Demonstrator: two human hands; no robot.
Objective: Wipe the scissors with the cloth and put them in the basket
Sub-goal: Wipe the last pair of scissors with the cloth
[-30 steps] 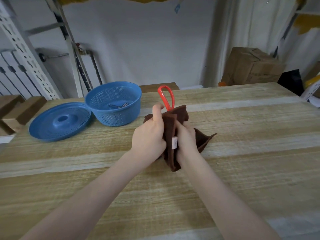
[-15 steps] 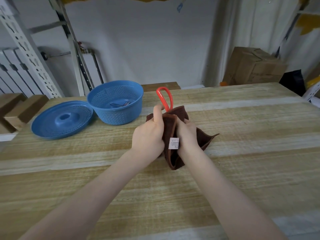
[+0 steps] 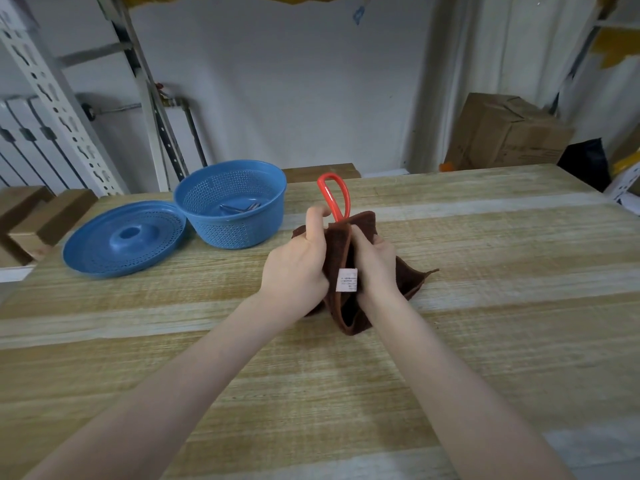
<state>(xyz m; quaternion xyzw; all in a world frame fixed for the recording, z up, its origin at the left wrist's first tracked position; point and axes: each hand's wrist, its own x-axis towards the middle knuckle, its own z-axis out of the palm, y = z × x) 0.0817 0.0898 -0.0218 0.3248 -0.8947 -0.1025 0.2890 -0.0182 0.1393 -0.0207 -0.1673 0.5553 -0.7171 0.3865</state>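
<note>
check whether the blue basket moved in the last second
No, the blue basket sits just as close to the blue lid as before.

The white label (image 3: 347, 279) on the cloth (image 3: 337, 244) turns toward the camera: a thin sliver a second ago, it now shows as a full square between the left hand (image 3: 298, 261) and the right hand (image 3: 375, 263). Below it the hanging fold of the cloth, flat before, spreads open into a small pocket.

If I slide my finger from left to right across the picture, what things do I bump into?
Blue lid, blue basket, left hand, red scissors handle, right hand, cardboard box. The brown cloth overlaps both hands, so skipped.
</note>
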